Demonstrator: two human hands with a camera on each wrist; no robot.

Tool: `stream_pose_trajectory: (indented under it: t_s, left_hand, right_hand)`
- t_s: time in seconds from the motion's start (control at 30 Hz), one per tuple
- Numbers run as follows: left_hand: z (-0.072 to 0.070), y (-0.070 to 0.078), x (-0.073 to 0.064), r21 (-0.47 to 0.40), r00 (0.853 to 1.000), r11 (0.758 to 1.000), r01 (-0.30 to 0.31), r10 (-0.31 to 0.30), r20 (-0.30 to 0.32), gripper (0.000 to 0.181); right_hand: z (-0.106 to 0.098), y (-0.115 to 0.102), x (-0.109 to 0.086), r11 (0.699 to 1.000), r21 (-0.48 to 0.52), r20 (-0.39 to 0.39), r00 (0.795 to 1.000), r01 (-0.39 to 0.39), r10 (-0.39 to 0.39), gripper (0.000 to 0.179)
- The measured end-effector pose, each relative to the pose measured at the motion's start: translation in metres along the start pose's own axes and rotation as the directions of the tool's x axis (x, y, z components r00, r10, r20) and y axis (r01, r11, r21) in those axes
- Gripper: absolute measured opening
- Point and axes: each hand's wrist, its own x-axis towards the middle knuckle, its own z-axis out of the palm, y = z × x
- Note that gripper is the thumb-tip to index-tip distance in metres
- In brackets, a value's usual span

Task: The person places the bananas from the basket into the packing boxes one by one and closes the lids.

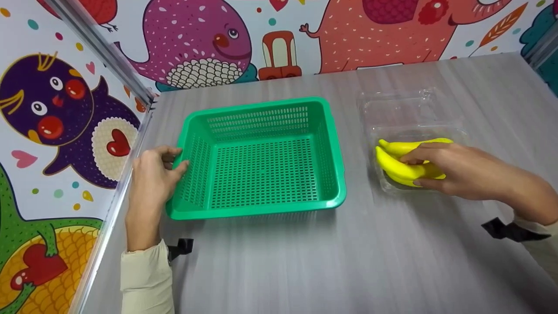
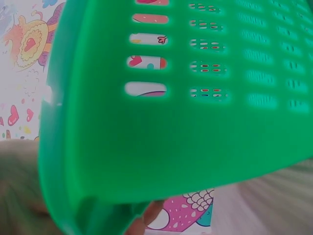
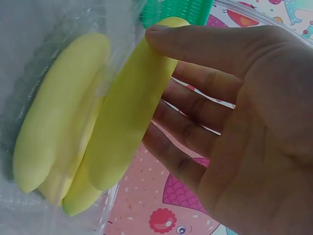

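At the left side of the green perforated basket, my left hand grips the rim between thumb and fingers. In the left wrist view the basket wall fills most of the picture, and only a bit of finger shows under the rim. My right hand reaches into a clear plastic clamshell box at the right. Its thumb and fingers pinch a yellow banana. More bananas lie beside it in the box, partly behind clear plastic. In the head view my hand covers part of the bananas.
The box's clear lid lies folded back behind it. Both containers stand on a grey wood-grain table. Walls with cartoon animals border the table at the back and left, with a metal corner strip between them.
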Motion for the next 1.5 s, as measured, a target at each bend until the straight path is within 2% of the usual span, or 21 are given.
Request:
stream_pose_trajectory:
  t_s: [0.53,0.8,1.27,1.5]
  left_hand:
    - [0.001,0.001,-0.001,0.011,1.0,1.0,0.0,0.0,-0.019,0.035]
    - [0.002,0.0,-0.001,0.011,1.0,1.0,0.007,-0.007,-0.009,0.036]
    - [0.003,0.003,0.0,0.011,1.0,1.0,0.01,-0.01,-0.021,0.036]
    - [0.004,0.002,-0.002,0.026,0.999,0.999,0.027,-0.026,-0.034,0.035]
  right_hand:
    - [0.008,0.013,-0.007,0.999,-0.018,0.026,0.999,-0.047,0.047,0.046]
    - [0.01,0.018,-0.007,0.999,-0.014,0.025,0.998,-0.052,0.053,0.043]
    - [0.011,0.027,-0.008,0.998,-0.03,-0.007,0.998,-0.062,0.062,0.045]
    - [0.013,0.027,-0.01,0.999,0.005,-0.033,0.999,-0.04,0.04,0.043]
